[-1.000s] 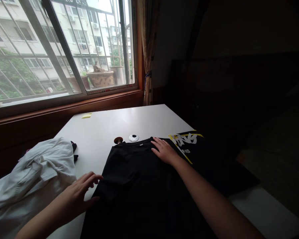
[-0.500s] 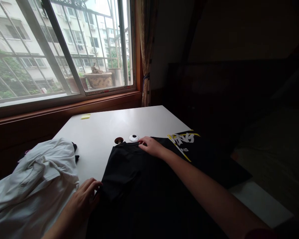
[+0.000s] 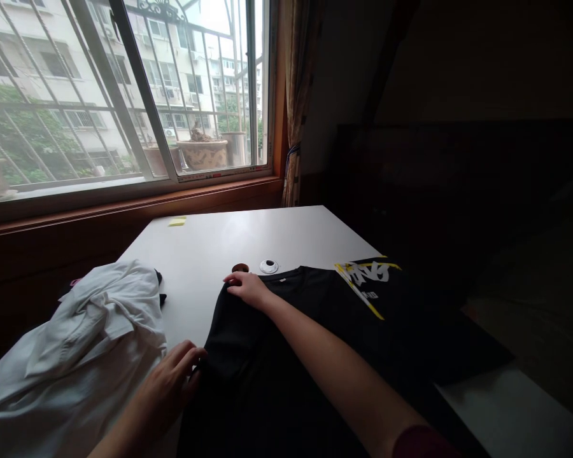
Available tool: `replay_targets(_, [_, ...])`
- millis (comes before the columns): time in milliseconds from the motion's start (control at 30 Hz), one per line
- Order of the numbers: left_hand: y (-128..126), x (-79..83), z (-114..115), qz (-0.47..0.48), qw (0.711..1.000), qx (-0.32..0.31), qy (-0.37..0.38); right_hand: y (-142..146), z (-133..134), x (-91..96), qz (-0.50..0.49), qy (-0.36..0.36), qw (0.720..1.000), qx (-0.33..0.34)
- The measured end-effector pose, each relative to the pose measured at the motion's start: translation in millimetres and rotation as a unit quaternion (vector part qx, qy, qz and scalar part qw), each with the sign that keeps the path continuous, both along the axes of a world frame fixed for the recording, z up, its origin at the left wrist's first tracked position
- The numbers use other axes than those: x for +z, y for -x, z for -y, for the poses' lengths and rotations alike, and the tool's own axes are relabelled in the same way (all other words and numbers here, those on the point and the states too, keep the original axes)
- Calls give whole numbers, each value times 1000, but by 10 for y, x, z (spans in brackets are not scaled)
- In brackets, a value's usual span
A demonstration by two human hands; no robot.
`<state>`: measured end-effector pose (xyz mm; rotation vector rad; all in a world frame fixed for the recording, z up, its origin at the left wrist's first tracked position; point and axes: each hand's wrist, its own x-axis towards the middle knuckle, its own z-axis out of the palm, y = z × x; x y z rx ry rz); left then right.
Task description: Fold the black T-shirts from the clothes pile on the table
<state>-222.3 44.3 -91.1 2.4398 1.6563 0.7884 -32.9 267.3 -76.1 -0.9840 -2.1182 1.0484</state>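
Note:
A black T-shirt (image 3: 286, 337) lies spread over the white table, with a white and yellow print (image 3: 370, 273) on its right sleeve side. My left hand (image 3: 179, 369) is at the left sleeve edge, its fingers bent and closed on the cloth. At the left shoulder, beside the collar, my right hand (image 3: 249, 289) has thumb and fingers brought together on the fabric. My right forearm crosses above the shirt and hides part of it. The shirt's lower part is too dark to make out.
Rumpled white clothing (image 3: 109, 337) is heaped on the left. The white table (image 3: 277, 232) has a round hole (image 3: 240, 268), a white ring-shaped cover (image 3: 268, 266) and a yellow sticky note (image 3: 177, 221). A barred window (image 3: 195, 95) and curtain (image 3: 293, 127) stand behind.
My right hand has moved left from the collar to the shirt's left shoulder, uncovering the neckline. My left hand stays at the sleeve edge. The view has shifted slightly left.

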Motion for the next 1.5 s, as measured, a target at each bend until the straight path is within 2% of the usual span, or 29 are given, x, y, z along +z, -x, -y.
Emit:
replay_targets(167, [53,24,19,5,1000,12,-12,207,-11,-11,0,-10,1000,12])
replay_targets(267, [36,38,17,-29,999,6,-15,276,22,-10,14,-24,1000,15])
replay_targets(533, [39,157,69,-119,992,12,35,288,106,18,62,-72,995,2])
replay_targets(667, [65,222,95,-130,991,-7,1,265,147,6,80,-102,992,-5])
replay_targets(733, [54,213,83,-135,990,-19,-40,254,190,3,93,-155,984,-5])
replay_targets(833, [57,133,38,-178,979,-46,-82,221,265,12,96,-278,956,15])
replay_targets(900, [101,57,9,-216,971,-52,-92,185,305,16,81,-337,936,62])
replay_targets(1000, [207,-17,-12,-247,964,-33,-93,123,332,-16,74,-374,911,159])
replay_targets(1067, [250,-21,-13,-249,964,-25,-89,95,330,-67,84,-383,900,193])
replay_targets(1133, [239,-2,-12,-240,967,-35,-84,88,321,-121,94,-383,899,191])
replay_targets(1300, [84,15,-20,-219,969,-76,-85,110,298,-150,78,-351,917,173])
replay_targets(1433, [51,4,-34,-207,972,-69,-90,71,264,-104,56,-325,934,136])
replay_targets(1500, [58,4,-39,-208,972,-67,-88,42,258,-95,55,-333,932,134])
